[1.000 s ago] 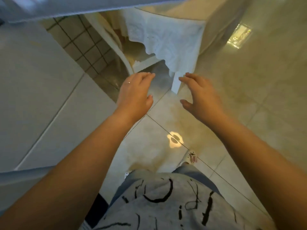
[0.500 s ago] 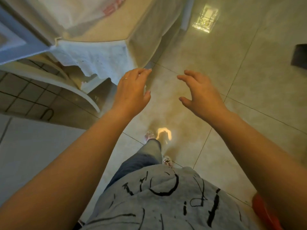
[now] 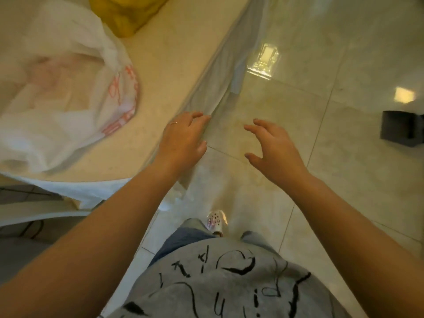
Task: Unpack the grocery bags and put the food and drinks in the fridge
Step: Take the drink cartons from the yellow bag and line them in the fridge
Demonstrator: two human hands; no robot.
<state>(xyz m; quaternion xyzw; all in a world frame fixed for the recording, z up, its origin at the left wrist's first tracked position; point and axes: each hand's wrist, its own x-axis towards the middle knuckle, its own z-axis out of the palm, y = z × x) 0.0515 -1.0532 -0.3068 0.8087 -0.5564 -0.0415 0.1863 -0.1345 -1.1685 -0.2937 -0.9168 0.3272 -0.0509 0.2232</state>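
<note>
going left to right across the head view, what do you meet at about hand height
white plastic bag on the table → left hand → right hand → dark box on the floor

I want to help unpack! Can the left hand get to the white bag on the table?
Probably yes. The left hand is empty and open at the table's edge, and nothing stands between it and the white bag.

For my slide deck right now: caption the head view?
Both empty hands, left hand and right hand, reach toward the white grocery bag on the table.
</note>
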